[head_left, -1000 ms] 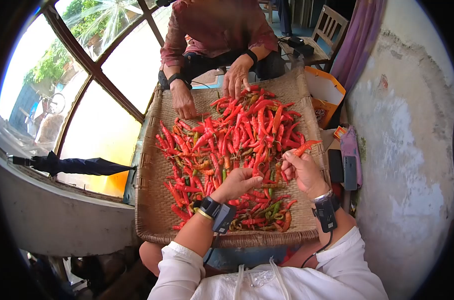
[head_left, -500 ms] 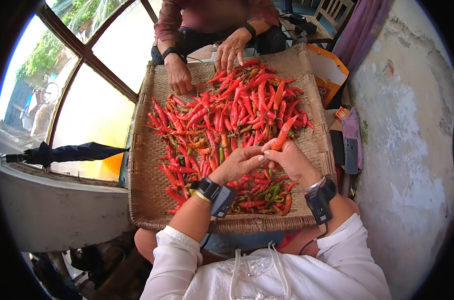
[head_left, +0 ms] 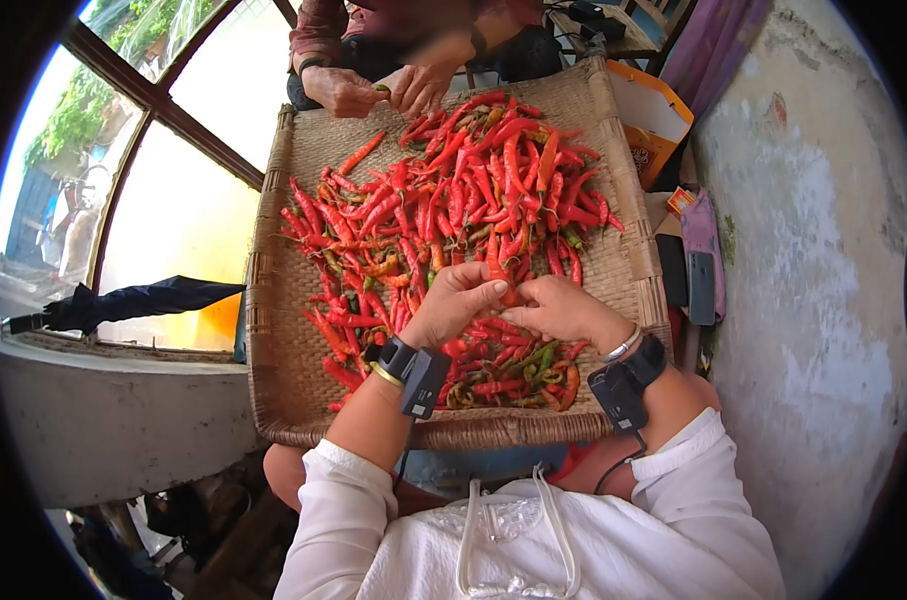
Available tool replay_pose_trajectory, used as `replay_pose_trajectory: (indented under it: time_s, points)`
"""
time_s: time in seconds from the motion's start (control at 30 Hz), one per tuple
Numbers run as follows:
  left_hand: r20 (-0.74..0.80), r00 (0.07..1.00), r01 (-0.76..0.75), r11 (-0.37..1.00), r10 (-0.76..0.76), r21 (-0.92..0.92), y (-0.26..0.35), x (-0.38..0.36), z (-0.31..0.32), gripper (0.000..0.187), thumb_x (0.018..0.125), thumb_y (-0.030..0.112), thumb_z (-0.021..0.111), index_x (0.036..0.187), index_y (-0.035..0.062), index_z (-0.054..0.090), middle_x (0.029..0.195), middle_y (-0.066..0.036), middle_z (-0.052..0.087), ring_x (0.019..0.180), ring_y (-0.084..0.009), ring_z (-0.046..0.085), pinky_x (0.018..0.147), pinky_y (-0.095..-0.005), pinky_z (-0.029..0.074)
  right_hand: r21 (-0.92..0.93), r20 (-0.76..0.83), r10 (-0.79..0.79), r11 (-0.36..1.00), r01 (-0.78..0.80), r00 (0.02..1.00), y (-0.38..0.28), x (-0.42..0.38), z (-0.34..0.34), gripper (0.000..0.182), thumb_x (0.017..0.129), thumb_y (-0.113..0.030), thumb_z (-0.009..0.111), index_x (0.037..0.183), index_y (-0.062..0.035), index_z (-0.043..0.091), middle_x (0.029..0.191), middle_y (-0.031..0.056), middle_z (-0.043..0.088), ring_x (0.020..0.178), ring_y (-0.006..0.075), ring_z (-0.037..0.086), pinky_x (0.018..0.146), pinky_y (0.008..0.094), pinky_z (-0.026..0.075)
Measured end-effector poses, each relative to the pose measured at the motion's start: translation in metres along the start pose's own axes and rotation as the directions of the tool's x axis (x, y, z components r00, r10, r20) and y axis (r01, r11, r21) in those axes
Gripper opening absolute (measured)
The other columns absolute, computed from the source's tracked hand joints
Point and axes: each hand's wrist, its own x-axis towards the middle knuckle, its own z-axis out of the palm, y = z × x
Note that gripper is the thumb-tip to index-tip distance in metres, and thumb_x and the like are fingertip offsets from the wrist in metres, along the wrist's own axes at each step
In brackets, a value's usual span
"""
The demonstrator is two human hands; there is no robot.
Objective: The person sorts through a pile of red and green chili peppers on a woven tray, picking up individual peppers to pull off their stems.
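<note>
My left hand [head_left: 461,302] and my right hand [head_left: 566,310] meet above the near half of a woven tray [head_left: 626,240]. Between them is a red chili pepper [head_left: 501,272], its body angled away from me. The fingers of my left hand are closed on its side, and my right hand pinches its near end, where the stem is hidden by fingers. Below and beyond my hands lies a heap of red chili peppers [head_left: 464,190]. A smaller cluster of greenish and brown peppers [head_left: 534,372] lies near the front rim.
Across the tray another person's hands [head_left: 379,90] hold a small greenish pepper. A folded dark umbrella [head_left: 154,300] lies on the left window ledge. On the right are an orange-edged box [head_left: 652,115], a phone [head_left: 702,288] and a rough wall [head_left: 804,300].
The chili pepper moved left from my right hand to between both hands. The other person's hands lifted off the heap and came together with a small pepper. The view shifted slightly.
</note>
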Motion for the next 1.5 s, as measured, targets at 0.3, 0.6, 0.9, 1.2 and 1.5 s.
replay_pose_trajectory:
  time_s: [0.3,0.6,0.9,1.2,1.5]
  points:
    - [-0.462,0.885,-0.289,0.852,0.063,-0.437,0.005,0.011,-0.035,0.024,0.089,0.020,0.051,0.101,0.0006,0.057,0.088,-0.007,0.062,0.065,-0.0083,0.056,0.055,-0.0204,0.046,-0.639,-0.227,-0.134,0.768,-0.044,0.965,0.028,0.006,0.007,0.020,0.070,-0.023,0.066,0.078,-0.0053,0.063,0.077,0.0131,0.062,0.078,0.0294,0.060,0.068,0.0397,0.048]
    - [-0.098,0.972,0.019,0.345,0.212,0.938,-0.028,0.012,-0.017,0.020,0.072,0.019,0.064,0.087,0.0055,0.061,0.079,-0.013,0.060,0.075,-0.0302,0.058,0.067,-0.0390,0.045,-0.595,-0.243,-0.238,0.802,0.049,0.940,0.034,0.014,0.016,0.022,0.072,-0.020,0.065,0.083,-0.0029,0.058,0.088,0.0149,0.059,0.087,0.0301,0.059,0.072,0.0399,0.047]
    - [0.055,0.979,-0.132,0.400,0.198,0.907,-0.030,0.010,-0.011,0.032,0.070,0.020,0.067,0.097,0.0038,0.061,0.080,-0.014,0.060,0.075,-0.0293,0.059,0.066,-0.0365,0.046,-0.474,-0.342,-0.147,0.880,-0.035,0.928,0.039,0.019,0.026,0.027,0.071,-0.020,0.065,0.089,-0.0025,0.054,0.085,0.0163,0.058,0.085,0.0329,0.058,0.072,0.0409,0.046]
    - [0.023,0.975,-0.118,0.426,0.222,0.897,-0.027,0.007,0.000,0.032,0.073,0.026,0.066,0.097,0.0043,0.062,0.080,-0.015,0.060,0.074,-0.0290,0.058,0.068,-0.0366,0.046,-0.444,-0.334,-0.236,0.893,0.068,0.913,0.042,0.024,0.030,0.022,0.067,-0.015,0.064,0.085,-0.0048,0.055,0.081,0.0150,0.058,0.081,0.0320,0.057,0.071,0.0423,0.045]
    - [-0.361,0.892,-0.151,0.932,0.271,0.328,-0.020,0.010,-0.001,0.022,0.084,0.017,0.057,0.102,0.0042,0.061,0.090,-0.007,0.056,0.061,-0.0103,0.053,0.054,-0.0236,0.044,0.202,-0.364,-0.038,0.972,0.119,0.931,0.020,0.018,0.003,0.014,0.073,-0.015,0.064,0.082,-0.0056,0.059,0.063,0.0071,0.059,0.062,0.0227,0.060,0.058,0.0334,0.046]
